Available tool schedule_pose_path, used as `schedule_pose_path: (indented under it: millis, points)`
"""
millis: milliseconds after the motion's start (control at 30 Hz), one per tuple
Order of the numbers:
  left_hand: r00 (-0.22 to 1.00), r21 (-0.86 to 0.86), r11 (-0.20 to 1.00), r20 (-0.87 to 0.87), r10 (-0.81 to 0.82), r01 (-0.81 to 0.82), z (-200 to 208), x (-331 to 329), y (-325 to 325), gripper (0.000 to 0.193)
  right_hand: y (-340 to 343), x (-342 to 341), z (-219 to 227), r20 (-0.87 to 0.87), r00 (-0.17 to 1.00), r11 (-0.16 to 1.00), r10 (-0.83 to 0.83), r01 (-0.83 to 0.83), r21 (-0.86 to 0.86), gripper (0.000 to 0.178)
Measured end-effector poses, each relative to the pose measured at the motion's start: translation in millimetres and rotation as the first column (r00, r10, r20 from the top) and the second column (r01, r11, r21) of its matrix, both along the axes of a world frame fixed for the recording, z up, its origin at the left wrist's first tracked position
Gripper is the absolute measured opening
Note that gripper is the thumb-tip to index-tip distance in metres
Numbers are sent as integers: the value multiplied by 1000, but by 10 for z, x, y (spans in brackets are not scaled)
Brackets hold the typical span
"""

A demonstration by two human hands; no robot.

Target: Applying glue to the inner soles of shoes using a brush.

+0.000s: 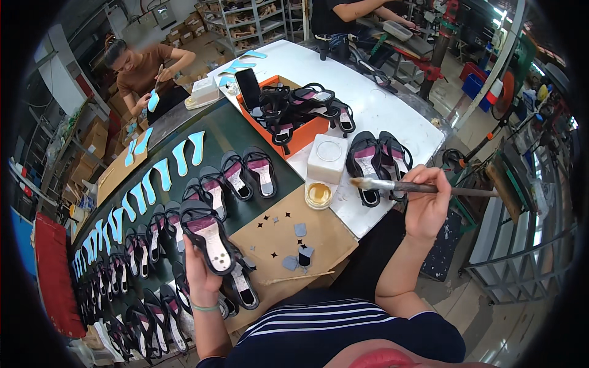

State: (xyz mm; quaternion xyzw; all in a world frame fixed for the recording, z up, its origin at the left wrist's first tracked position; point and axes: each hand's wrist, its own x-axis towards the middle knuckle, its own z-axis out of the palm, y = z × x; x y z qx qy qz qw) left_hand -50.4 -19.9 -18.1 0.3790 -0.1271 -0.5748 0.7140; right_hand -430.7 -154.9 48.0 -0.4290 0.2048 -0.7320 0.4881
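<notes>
Behind the white counter [399, 101] I see a grey metal shelving rack [245, 27], with cardboard boxes [191, 26] stacked just beside it. Over on the right, the floor [512, 334] is pale tile around a grey metal frame [518, 265], and bright lights [498, 23] glow in the far upper corner.

Left grip [202, 274]: raised, closed in a hold, fingers partly hidden; left wrist [207, 315] roughly straight; left forearm [211, 334] bare, nearly upright, rising from the lower edge. Right grip [426, 207]: higher, well apart from the left, fingers curled and closed; right forearm [402, 267] bare, steeply raised from a bent right elbow [396, 299].
</notes>
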Motion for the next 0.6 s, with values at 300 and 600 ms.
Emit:
schedule_pose_path:
  millis: [300, 600]
  points:
    - [970, -93, 972, 89, 224, -216, -109, 56, -133, 49, -140, -90, 53, -448, 818, 927, -362, 267, -263, 28]
    - [952, -121, 966, 178, 249, -230, 75, -135, 55, 53, -99, 956, -355, -771, 276, 803, 574, -375, 464, 23]
